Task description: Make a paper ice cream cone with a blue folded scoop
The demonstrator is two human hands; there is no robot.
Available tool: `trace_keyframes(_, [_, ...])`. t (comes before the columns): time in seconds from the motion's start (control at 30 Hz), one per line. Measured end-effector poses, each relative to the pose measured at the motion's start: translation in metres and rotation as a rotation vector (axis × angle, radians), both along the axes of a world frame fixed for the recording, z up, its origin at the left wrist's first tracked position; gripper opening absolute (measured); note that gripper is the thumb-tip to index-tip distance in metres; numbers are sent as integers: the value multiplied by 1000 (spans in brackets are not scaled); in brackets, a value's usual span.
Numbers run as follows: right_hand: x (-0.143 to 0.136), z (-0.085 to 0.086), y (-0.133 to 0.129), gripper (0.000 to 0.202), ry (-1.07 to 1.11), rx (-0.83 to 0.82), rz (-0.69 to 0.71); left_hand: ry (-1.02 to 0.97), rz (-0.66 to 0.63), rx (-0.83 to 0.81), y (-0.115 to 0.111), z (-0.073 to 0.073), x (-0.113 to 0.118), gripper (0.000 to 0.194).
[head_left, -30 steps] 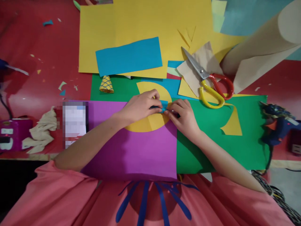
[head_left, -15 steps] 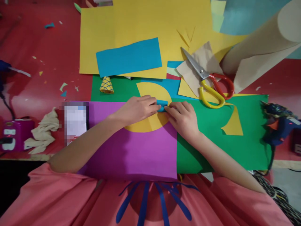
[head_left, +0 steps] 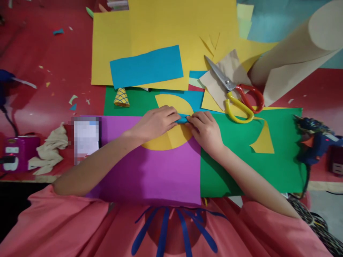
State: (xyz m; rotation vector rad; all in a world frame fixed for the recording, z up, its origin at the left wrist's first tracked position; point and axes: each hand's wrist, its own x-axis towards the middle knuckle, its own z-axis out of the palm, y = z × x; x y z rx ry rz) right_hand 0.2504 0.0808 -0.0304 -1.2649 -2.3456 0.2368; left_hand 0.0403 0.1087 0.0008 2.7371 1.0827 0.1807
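Note:
A small strip of blue paper (head_left: pixel 182 119), folded or rolled narrow, is pinched between my two hands. My left hand (head_left: pixel 158 123) closes on its left end, and my right hand (head_left: pixel 205 130) grips the right end. Beneath them lies a yellow paper piece with a rounded edge (head_left: pixel 171 141), partly covered by my fingers. It rests across a purple sheet (head_left: pixel 152 175) and a green sheet (head_left: pixel 254 171). To the upper left of my hands stands a small yellow cone with blue crisscross lines (head_left: pixel 122 98).
Scissors (head_left: pixel 227 84) with red and yellow handles lie at the upper right, beside a large beige paper roll (head_left: pixel 284 53). A blue paper rectangle (head_left: pixel 147 66) sits on yellow sheets (head_left: pixel 184 21). Glue gun (head_left: pixel 317 146) at right; phone (head_left: pixel 87 137) and crumpled cloth (head_left: pixel 50 151) at left.
The blue strip between my fingers now looks narrower and more tightly folded or rolled. My right hand has shifted slightly up and left; the whole view has moved a little.

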Motion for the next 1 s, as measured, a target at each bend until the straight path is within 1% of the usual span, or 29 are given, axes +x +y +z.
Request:
trace_keyframes(0.1, [0, 0, 2, 21, 30, -44, -5, -69, 30, -45, 2, -5, -3, 25])
trace_keyframes(0.2, [-1, 2, 2, 23, 16, -58, -17, -116, 44, -147, 9, -5, -5, 26])
trace_keyframes(0.3, [0, 5, 0, 24, -67, -8, -10, -146, 55, -256, 13, 0, -3, 27])
trace_keyframes(0.37, [3, 7, -3, 23, -115, 54, 28, -155, 62, -309, 12, 3, -1, 26])
trace_keyframes(0.47, [8, 8, -7, 20, -130, 120, 90, -171, 109, -322, 4, 4, 3, 23])
trace_keyframes(0.53, [10, 7, -7, 21, -118, 112, 105, -182, 134, -280, -3, 1, 4, 21])
trace_keyframes(0.6, [12, 5, -7, 22, -111, 94, 110, -158, 101, -181, -9, -2, 3, 21])
trace_keyframes(0.73, [12, 2, -5, 23, -85, 110, 130, -26, -45, 167, -17, -8, 1, 21])
trace_keyframes(0.8, [12, 1, -5, 23, -67, 125, 142, -4, -76, 281, -19, -10, 1, 21])
trace_keyframes(0.87, [12, 0, -5, 23, -65, 130, 147, -4, -84, 317, -20, -10, 1, 20])
trace_keyframes(1.0, [11, 0, -4, 25, -92, 100, 132, 13, -100, 297, -18, -10, 0, 20])
